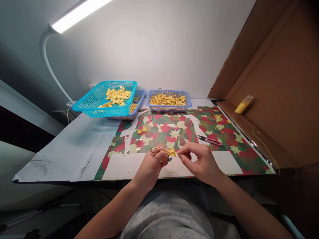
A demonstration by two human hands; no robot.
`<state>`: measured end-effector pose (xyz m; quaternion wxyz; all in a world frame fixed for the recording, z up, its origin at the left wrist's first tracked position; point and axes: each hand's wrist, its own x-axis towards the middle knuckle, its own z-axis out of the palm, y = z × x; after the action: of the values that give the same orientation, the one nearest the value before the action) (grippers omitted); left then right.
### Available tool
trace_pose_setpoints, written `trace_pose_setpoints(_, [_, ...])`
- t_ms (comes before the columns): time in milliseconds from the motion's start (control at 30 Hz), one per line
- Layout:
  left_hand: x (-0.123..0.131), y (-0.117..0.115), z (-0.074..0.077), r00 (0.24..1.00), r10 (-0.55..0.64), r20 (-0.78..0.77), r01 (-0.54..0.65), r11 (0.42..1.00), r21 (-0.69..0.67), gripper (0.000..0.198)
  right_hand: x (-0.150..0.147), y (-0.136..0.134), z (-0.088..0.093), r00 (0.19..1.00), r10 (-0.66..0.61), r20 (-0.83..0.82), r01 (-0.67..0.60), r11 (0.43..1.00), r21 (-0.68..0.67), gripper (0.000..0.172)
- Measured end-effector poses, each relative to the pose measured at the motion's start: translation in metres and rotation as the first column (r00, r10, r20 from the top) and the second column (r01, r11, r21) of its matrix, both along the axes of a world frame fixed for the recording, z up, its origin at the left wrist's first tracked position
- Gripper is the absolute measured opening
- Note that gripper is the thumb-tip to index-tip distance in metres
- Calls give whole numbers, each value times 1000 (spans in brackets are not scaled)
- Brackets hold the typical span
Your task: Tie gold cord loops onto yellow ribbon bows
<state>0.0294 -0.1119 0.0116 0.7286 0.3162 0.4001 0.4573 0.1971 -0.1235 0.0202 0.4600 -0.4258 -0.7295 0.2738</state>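
Observation:
My left hand [154, 162] is closed on a yellow ribbon bow [171, 152], with a gold cord loop [155, 149] standing out over its fingers. A small silver bell [169, 159] hangs just under the bow. At the bow's right side my right hand [199, 161] pinches a thin gold cord end between thumb and forefinger. Both hands hover over a white strip [229, 162] along the table's front edge. Another yellow bow [142, 130] lies by itself on the patterned sheet [161, 124], beyond my left hand. Pink-handled thread snips [210, 140] rest beyond my right hand.
A turquoise basket [87, 103] of yellow bows is propped on a blue basket [139, 108] at back left. Another blue basket [169, 108] holds gold corded bows. Loose bows [218, 117] lie at right, near a yellow-filled bottle [243, 104]. A lamp [79, 15] hangs over the left.

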Motion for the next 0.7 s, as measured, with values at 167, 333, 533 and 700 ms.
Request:
trace_pose_setpoints(167, [-2, 0, -6, 1000, 2, 16, -2, 1000, 29, 24, 5, 3, 9, 995, 53, 87, -62, 993, 104, 16])
trace_pose_setpoints(333, [-3, 0, -8, 1000, -10, 13, 10, 999, 31, 28, 6, 5, 11, 991, 65, 120, -82, 987, 137, 17])
trace_pose_setpoints(533, [-2, -1, -3, 1000, 2, 17, -2, 1000, 15, 27, 5, 3, 12, 992, 23, 121, -42, 987, 156, 17])
trace_pose_setpoints(700, [-3, 0, -3, 1000, 5, 12, -6, 999, 53, 25, 5, 3, 13, 991, 18, 133, -40, 985, 168, 16])
